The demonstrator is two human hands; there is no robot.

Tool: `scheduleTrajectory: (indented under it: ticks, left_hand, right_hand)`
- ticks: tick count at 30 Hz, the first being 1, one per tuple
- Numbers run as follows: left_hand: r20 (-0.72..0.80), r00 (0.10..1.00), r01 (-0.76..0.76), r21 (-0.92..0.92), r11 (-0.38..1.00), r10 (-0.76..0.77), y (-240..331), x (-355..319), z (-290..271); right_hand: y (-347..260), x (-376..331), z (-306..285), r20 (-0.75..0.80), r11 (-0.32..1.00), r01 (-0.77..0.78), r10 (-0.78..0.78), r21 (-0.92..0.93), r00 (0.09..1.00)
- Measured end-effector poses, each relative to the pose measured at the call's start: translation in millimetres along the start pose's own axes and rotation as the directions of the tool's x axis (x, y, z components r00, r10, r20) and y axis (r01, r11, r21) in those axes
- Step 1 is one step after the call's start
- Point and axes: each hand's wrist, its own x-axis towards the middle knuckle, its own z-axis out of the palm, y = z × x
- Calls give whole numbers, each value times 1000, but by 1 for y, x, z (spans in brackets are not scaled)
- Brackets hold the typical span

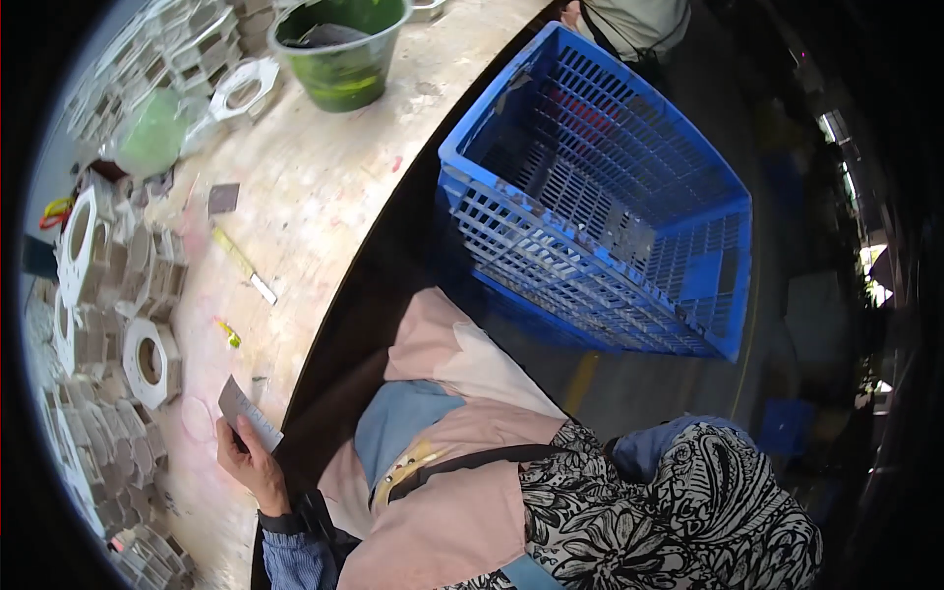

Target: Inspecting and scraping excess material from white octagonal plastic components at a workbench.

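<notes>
My left hand (254, 466) is closed on a small grey sheet that looks like sandpaper (248, 408), pinched at its lower part between thumb and fingers. Blue printed marks show on the sheet's face. The hand is at the near edge of the pale worktable (324, 197). Beyond it lie a small yellow-green piece (228, 332) and a slim yellow tool with a whitish end (244, 264). Farther off is a dark grey square (223, 199), flat on the tabletop. My right hand is out of the picture.
White octagonal ring-shaped pieces (152, 362) are stacked along the table's left side. A green-stained plastic tub (339, 59) stands at the far end, near a pale green rounded object (150, 133). A large blue slatted crate (600, 197) is right of the table, beyond my lap.
</notes>
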Motion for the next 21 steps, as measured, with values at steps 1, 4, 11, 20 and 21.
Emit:
scheduleTrajectory:
  ticks: [1,4,11,20,21]
  left_hand:
    - [-3,1000,-5,22,1000,5,-1,0,1]
    - [-21,997,-69,68,995,71,0,-1,5]
    - [-11,995,-100,114,988,102,3,-2,7]
    - [28,999,-20,53,998,19,-12,0,-3]
    - [23,1000,4,-2,1000,-4,-15,0,-1]
  right_hand:
    - [6,6,4,-39,1000,-7,7,-3,999]
    - [26,21,11,-152,999,-37,34,-18,988]
    - [49,39,33,-338,991,-134,120,-19,933]
    - [34,29,88,-451,953,-299,290,54,844]
    - [43,0,55,-490,921,152,47,358,871]
